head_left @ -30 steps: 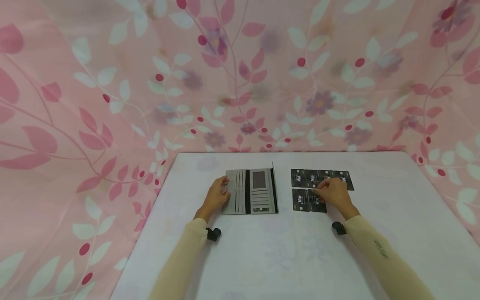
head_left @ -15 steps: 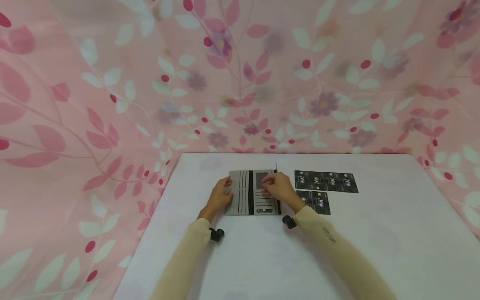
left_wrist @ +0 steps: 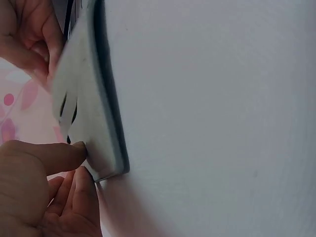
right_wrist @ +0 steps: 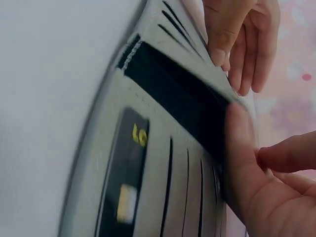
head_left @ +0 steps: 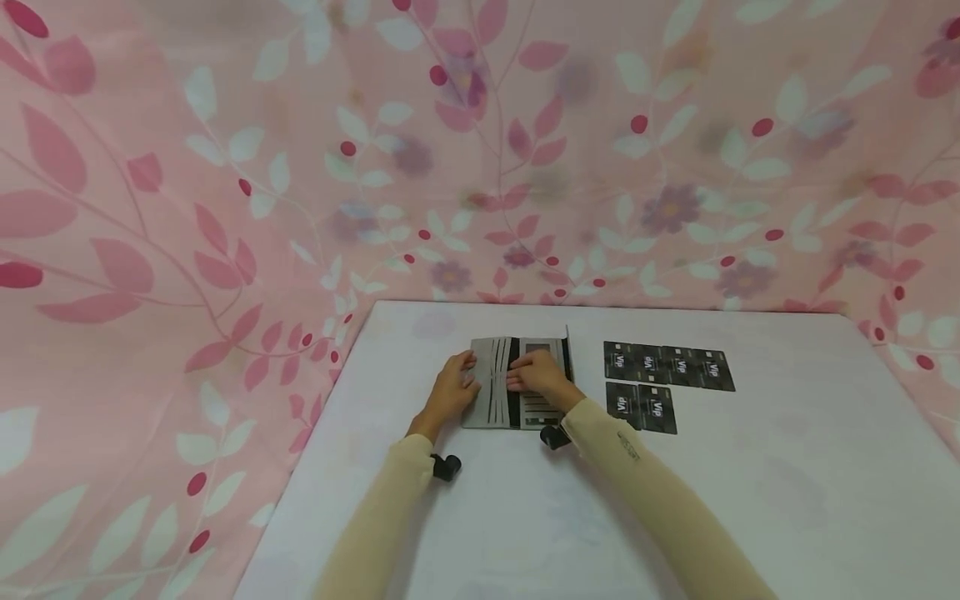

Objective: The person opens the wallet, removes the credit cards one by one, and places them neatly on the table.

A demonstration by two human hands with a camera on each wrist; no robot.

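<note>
A: Wallet, where is it?
B: Spread open on the white table, the grey wallet (head_left: pixel 498 406), between the hands. Black band (right_wrist: pixel 177 94) down the middle, slots either side. Left panel looks slightly bowed.
A: Left hand?
B: Left hand (head_left: pixel 452 387) pinches the wallet's left edge, thumb on top, other fingers at the edge below. Clear in the left wrist view.
A: Right?
B: Right hand (head_left: pixel 540 375) is over the wallet, fingertips by the black band. Fingers bent, thumb near the index finger. Can't tell if they grip anything; the right wrist view is blurred there.
A: Cards?
B: One dark card (right_wrist: pixel 122 177) sits in a slot of the right panel, at the end nearest the person. Others lie flat right of the wallet, apart from it: upper row of four cards (head_left: pixel 678 367), lower row of two cards (head_left: pixel 656 409), black with "Vip" print.
A: Rest?
B: Cream sleeves (head_left: pixel 375 508) on both arms, print on the right one. Small black device at each wrist (head_left: pixel 447 467). Pink floral backdrop (head_left: pixel 480 167) behind the table (head_left: pixel 780 467).
</note>
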